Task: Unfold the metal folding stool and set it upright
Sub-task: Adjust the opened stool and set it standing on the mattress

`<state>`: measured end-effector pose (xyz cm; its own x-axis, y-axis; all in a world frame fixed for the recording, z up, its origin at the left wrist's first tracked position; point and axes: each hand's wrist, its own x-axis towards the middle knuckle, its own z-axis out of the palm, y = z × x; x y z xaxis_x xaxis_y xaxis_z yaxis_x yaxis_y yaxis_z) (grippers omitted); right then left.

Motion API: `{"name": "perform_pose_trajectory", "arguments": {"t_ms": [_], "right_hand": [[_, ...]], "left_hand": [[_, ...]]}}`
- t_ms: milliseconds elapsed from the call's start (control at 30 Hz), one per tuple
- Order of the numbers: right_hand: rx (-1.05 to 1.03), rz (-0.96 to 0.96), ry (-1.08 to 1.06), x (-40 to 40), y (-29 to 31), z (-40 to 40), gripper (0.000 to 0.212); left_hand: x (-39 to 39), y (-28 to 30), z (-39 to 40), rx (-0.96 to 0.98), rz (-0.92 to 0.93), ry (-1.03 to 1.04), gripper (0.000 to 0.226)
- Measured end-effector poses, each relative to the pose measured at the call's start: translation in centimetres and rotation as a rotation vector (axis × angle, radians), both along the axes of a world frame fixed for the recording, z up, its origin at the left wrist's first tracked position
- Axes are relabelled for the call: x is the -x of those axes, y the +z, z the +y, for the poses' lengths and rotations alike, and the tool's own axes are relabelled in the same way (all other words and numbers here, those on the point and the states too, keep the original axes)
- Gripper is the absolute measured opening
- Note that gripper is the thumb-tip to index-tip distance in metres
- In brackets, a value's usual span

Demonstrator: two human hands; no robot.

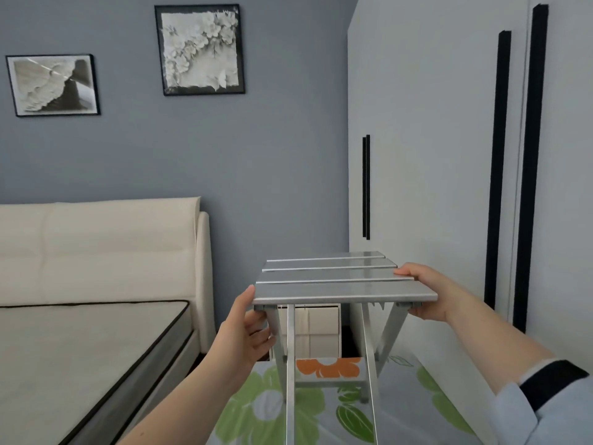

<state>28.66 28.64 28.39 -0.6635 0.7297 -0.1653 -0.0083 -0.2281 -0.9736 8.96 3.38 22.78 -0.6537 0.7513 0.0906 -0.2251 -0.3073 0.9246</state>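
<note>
Right in front of you, at 12 o'clock and held up off the floor, the stool (pixel 343 284) already has its slatted seat level and its crossed legs pointing down at 6 o'clock. Your left hand (pixel 248 329) is clenched on the seat's left edge, thumb up the side and fingers curled under by the leg hinge. Your right hand (pixel 426 295) grasps the right edge, thumb on top of a slat, fingers beneath. Both forearms reach forward, equally near, so the seat's long axis runs from 9 to 3 o'clock between them. The legs look spread, though their feet fall out of view, so I cannot tell if they are fully locked. The coming move is likely straight down onto the flowered rug (pixel 321 409). The bed (pixel 80 348) lies at 9 o'clock, the wardrobe (pixel 433 155) at 2 o'clock.
</note>
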Motion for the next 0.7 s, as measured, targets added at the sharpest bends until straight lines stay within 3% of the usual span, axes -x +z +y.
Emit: {"name": "perform_pose_trajectory", "arguments": {"t_ms": [300, 600, 700], "right_hand": [[0.014, -0.018, -0.028, -0.5, -0.5, -0.4, 0.012], [-0.067, -0.063, -0.059, -1.2, 0.2, -2.1, 0.013], [-0.093, -0.032, -0.045, -1.8, 0.3, -3.3, 0.025]], "left_hand": [[-0.1, -0.5, 0.0, -0.026, 0.017, -0.001, 0.047], [-0.9, 0.2, -0.4, 0.067, -0.021, 0.016, 0.051], [-1.0, 0.4, -0.5, 0.109, -0.014, 0.041, 0.058]]}}
